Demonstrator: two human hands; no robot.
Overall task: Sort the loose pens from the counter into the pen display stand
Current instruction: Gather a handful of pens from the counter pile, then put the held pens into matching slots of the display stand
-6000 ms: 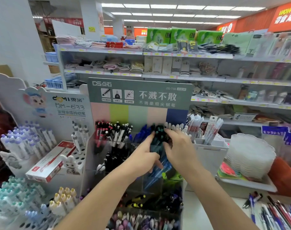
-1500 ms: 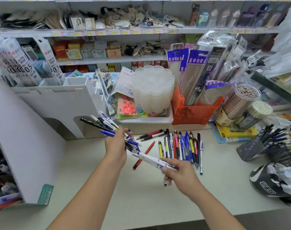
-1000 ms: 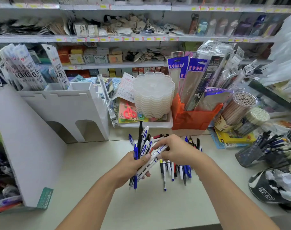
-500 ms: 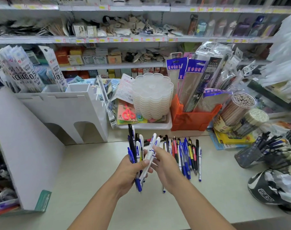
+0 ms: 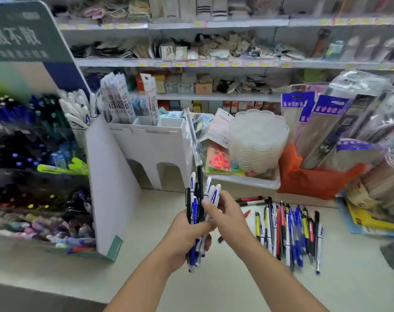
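The left hand has its grip clamped round a bunch of pens, mostly white-and-blue with a black one among them, held upright above the bench. The right hand pinches the upper part of the same bunch, apparently squaring it up, though blur makes the fingertips hard to read. The pen display stand sits at the left, its tiers already stocked with dark, blue and pastel pens. To the right, a row of loose pens lies on the bench, yellow, red, blue and black side by side, with a red and black pair lying crosswise behind them. So the job looks partway through: one handful is gathered but not yet slotted in, and a good many pens are left to collect.
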